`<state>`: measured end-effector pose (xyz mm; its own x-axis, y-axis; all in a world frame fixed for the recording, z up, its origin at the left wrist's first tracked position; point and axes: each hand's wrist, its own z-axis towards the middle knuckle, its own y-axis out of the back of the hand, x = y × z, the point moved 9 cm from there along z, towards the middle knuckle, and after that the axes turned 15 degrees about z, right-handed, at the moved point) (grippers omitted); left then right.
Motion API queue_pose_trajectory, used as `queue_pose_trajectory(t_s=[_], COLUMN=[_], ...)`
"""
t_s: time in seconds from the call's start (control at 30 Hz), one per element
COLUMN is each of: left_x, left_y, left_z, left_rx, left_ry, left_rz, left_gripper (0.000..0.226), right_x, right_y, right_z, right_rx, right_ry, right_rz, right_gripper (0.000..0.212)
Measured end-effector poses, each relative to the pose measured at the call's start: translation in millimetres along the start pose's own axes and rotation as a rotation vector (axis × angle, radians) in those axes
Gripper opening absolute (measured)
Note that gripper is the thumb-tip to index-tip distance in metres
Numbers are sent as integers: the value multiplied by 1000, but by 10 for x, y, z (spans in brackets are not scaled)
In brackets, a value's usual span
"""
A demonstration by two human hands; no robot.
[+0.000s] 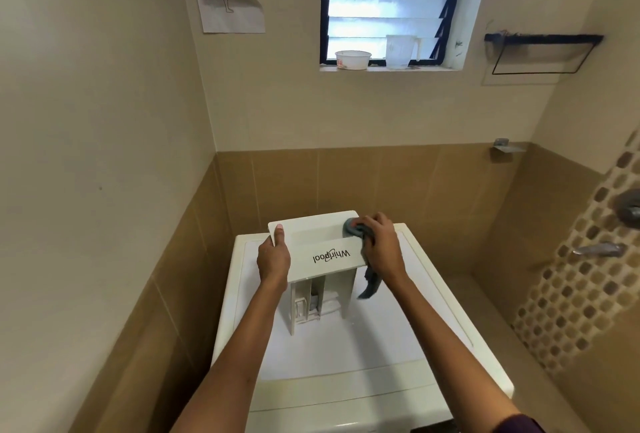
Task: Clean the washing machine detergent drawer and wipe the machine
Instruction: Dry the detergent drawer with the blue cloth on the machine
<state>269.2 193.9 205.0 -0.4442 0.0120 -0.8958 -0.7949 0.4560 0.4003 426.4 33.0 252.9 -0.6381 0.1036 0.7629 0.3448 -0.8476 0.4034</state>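
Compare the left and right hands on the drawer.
The left hand grips the drawer's left edge; the right hand holds a grey cloth at its right corner. The left hand's thumb lies flat on it; the right hand's fingers curl. Both are at the drawer's front.

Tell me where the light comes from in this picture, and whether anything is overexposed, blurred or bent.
Head view: daylight comes from the window, its panes blown out to pale blue-white; the wide lens bows the walls outward at the edges; the drawer is sharp, its logo readable; the hanging cloth end looks slightly soft.
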Motion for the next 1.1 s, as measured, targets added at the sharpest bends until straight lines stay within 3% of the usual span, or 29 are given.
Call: queue_pose_trajectory(t_s=[0.1, 0.2, 0.27, 0.37, 0.47, 0.57, 0.67, 0.8, 0.9, 0.93, 1.0, 1.1], left_x=[-11, 5, 48, 197, 381, 592, 783, 887, 946, 938, 957, 1096], left_y=[4, 13, 61, 150, 253, 282, 314, 309, 345, 338, 283, 173], left_z=[24, 27, 49, 133, 168, 195, 152, 76, 112, 95, 76, 131], left_rx=[4, 32, 39, 77, 117, 188, 171, 160, 141, 155, 209, 283], left_ry=[4, 27, 45, 128, 237, 316, 381, 436, 455, 457, 454, 467], left_rz=[-17, -60, -105, -206, -333, -504, -667, -825, -883, -889, -876, -828], left_gripper=[49, 49, 45, 41, 41, 42, 39, 33, 31, 31, 34, 42], right_x=[-348, -554, -686, -1111, -1410, -1570, -1588, -1061, -816, -793, -741, -603], right_y=[166, 301, 389, 349, 202, -25, -243, -471, -418, -386, -330, -197], right_z=[74, 61, -18, -228, -511, -851, -1012, -846, -640, -561, -431, -298], right_rx=[-81, -82, -159, -316, -371, -373, -379, -69, 110, 123, 82, -7], right_ry=[-190, -255, -343, -671, -963, -1124, -1131, -937, -755, -696, -612, -517], right_rz=[79, 75, 285, 649, 810, 930, 1056, 1239, 792, 658, 557, 442], right_gripper=[31, 32, 34, 27, 17, 11, 28, 46, 20, 22, 32, 17])
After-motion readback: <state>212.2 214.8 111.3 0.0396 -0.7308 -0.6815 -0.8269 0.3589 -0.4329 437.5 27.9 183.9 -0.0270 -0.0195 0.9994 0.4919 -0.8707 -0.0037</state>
